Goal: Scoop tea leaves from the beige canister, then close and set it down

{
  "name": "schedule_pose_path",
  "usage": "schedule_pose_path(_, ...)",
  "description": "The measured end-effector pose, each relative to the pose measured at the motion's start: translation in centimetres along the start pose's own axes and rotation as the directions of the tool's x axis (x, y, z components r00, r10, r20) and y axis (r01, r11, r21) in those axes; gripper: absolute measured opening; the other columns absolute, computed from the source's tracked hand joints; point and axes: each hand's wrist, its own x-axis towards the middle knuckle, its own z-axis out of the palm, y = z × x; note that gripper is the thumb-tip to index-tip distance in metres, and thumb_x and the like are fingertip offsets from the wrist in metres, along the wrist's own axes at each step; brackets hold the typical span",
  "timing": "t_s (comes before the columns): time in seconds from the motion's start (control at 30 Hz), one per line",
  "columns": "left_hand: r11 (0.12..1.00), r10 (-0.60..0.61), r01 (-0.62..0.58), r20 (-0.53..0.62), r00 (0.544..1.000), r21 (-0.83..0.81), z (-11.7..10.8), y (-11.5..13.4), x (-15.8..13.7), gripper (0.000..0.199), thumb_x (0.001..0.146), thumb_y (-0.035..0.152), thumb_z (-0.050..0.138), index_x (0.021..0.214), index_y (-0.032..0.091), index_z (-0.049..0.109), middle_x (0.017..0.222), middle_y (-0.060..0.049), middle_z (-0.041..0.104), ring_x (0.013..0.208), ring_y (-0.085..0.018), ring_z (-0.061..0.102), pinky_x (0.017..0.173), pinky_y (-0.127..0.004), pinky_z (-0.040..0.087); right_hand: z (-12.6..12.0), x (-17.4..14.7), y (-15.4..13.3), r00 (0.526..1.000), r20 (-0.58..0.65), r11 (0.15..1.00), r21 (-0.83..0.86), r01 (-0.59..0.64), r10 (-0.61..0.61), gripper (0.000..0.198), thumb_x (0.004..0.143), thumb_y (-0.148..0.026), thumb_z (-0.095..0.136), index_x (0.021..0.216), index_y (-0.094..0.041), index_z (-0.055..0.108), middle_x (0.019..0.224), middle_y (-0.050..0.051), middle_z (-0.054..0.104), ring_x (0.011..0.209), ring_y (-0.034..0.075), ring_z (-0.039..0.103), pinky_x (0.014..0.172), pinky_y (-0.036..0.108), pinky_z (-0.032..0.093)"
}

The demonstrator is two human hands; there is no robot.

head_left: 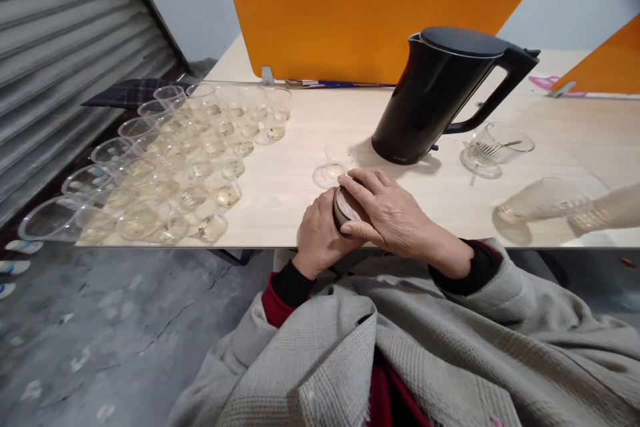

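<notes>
Jar (346, 208) sits at near table (310, 167) edge, tipped w/ its long axis leaning toward the person, brown round lid facing up & back. Body mostly hidden, looks dark. Left hand (320, 233) wraps fully round its side; right hand (387, 210) curls over the lid, fingers closed on it. Black kettle (440, 97) stands just beyond, empty clear cup (333, 163) btwn.

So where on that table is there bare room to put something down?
Bare tabletop lies between the cluster of clear cups and the black kettle, and right of the hands toward the lying glass. The cups crowd the left end.
</notes>
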Motion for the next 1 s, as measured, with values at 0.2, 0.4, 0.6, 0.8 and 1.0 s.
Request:
schedule_pose_path(0.2,0.999,0.051,-0.051,-0.002,0.999,-0.015,0.2,-0.6,-0.1,0.104,0.075,0.079,0.08,0.152,0.019,0.041,0.139,-0.019,0.068,0.125,-0.038,0.069,0.106,-0.054,0.056,0.0,0.0,0.0,0.999,0.044,1.0,0.023,0.006,-0.007,0.097,0.09,-0.075,0.068,0.166,-0.023,0.04,0.159,0.022,0.049,0.138,0.046,0.052,0.106,0.067,0.056)
schedule_pose_path(0.4,0.994,0.071,-0.071,-0.009,0.997,-0.085,-0.3,-0.5,0.0,0.105,0.073,0.062,0.091,0.156,0.022,0.04,0.15,-0.019,0.061,0.139,-0.039,0.061,0.116,-0.059,0.051,0.6,-0.9,1.2,0.995,-0.089,0.994,0.103,-0.025,0.034,0.09,0.086,-0.055,0.08,0.163,-0.023,0.046,0.15,0.021,0.055,0.135,0.042,0.058,0.107,0.06,0.057)
schedule_pose_path(0.6,0.96,0.056,-0.059,-0.018,0.998,-0.272,-1.2,-0.5,-0.2,0.085,0.083,0.066,0.083,0.149,0.022,0.053,0.147,-0.018,0.064,0.138,-0.035,0.062,0.117,-0.056,0.051,-5.7,-0.1,3.5,0.931,-0.353,0.992,-0.037,-0.117,0.096,0.082,0.093,-0.061,0.069,0.162,-0.023,0.046,0.148,0.02,0.052,0.14,0.043,0.053,0.118,0.063,0.048)
schedule_pose_path(0.8,0.947,0.014,-0.039,-0.08,0.997,-0.32,-0.8,-0.6,-0.2,0.055,0.098,0.064,0.067,0.131,0.02,0.065,0.126,-0.014,0.076,0.121,-0.029,0.072,0.11,-0.051,0.057,-8.3,8.4,6.7,0.885,-0.447,0.971,-0.122,-0.204,0.13,0.081,0.093,-0.059,0.072,0.161,-0.028,0.042,0.152,0.019,0.049,0.142,0.047,0.043,0.117,0.069,0.042)
schedule_pose_path(1.0,0.919,-0.04,0.013,-0.061,0.997,-0.394,-0.3,-0.7,-0.3,0.05,0.1,0.06,0.066,0.131,0.021,0.066,0.122,-0.012,0.076,0.114,-0.027,0.075,0.103,-0.048,0.063,-2.7,16.8,11.0,0.901,-0.306,0.936,-0.073,-0.345,0.309,0.072,0.094,-0.065,0.068,0.146,-0.016,0.055,0.141,0.022,0.05,0.132,0.045,0.051,0.106,0.066,0.048)
